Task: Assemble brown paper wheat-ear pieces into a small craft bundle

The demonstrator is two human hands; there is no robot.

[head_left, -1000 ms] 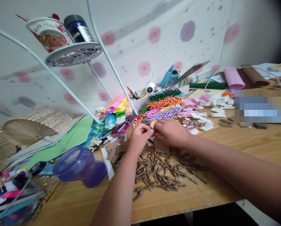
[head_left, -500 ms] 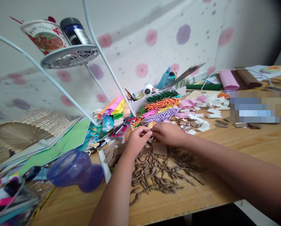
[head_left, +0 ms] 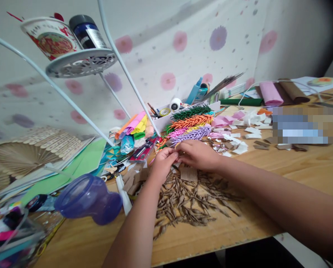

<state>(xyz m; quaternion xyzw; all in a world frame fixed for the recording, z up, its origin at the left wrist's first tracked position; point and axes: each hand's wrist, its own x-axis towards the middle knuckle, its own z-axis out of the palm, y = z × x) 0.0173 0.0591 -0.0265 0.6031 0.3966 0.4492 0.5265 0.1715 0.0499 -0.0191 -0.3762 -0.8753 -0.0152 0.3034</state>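
The person's left hand (head_left: 165,160) and right hand (head_left: 194,153) meet over the table (head_left: 284,175), fingertips drawn together in each grip, though what they pinch is too small to tell, with brown twists (head_left: 186,204) spread just below and colored sprigs (head_left: 191,124) lying just beyond them.
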